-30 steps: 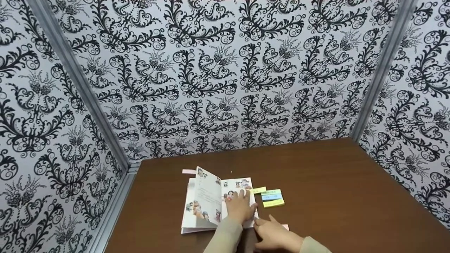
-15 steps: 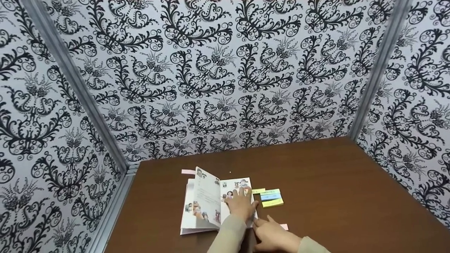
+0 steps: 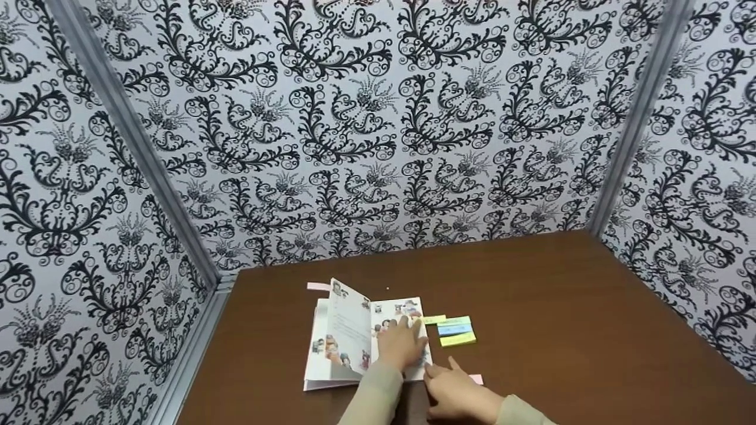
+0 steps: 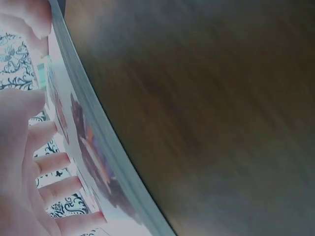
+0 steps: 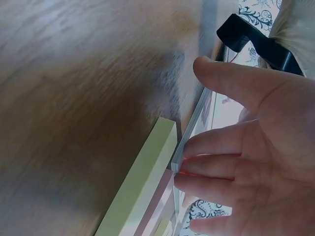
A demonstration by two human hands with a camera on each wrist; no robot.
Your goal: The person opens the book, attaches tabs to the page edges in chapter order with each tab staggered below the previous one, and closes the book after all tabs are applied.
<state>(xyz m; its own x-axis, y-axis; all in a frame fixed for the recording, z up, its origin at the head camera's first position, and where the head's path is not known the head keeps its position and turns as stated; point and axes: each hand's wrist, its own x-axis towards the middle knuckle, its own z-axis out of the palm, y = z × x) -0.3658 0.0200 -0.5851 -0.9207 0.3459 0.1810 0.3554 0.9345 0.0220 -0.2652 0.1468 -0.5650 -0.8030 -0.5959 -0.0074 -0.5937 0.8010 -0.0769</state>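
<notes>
An illustrated book (image 3: 401,309) lies open on the table, one page (image 3: 348,321) standing half raised. My left hand (image 3: 398,345) rests on the right page with its fingers straight and spread; in the left wrist view its fingertips (image 4: 64,187) meet the page. Just below, my right hand (image 3: 455,389) has its fingertips at the book's lower right edge. In the right wrist view these fingers are extended, thumb apart, beside a pale green-yellow sticky-note pad (image 5: 140,177). A pink sticky note (image 3: 477,379) shows partly from behind the right hand.
Green, blue and yellow sticky-note pads (image 3: 458,340) lie right of the book. A yellow tab (image 3: 434,320) sticks out from its right edge, a pink tab (image 3: 319,287) at the upper left. Patterned walls enclose the brown table (image 3: 561,307).
My left hand has shifted slightly left on the page, its thumb drawing in from the page's right edge. The right hand and the book stay nearly the same.
</notes>
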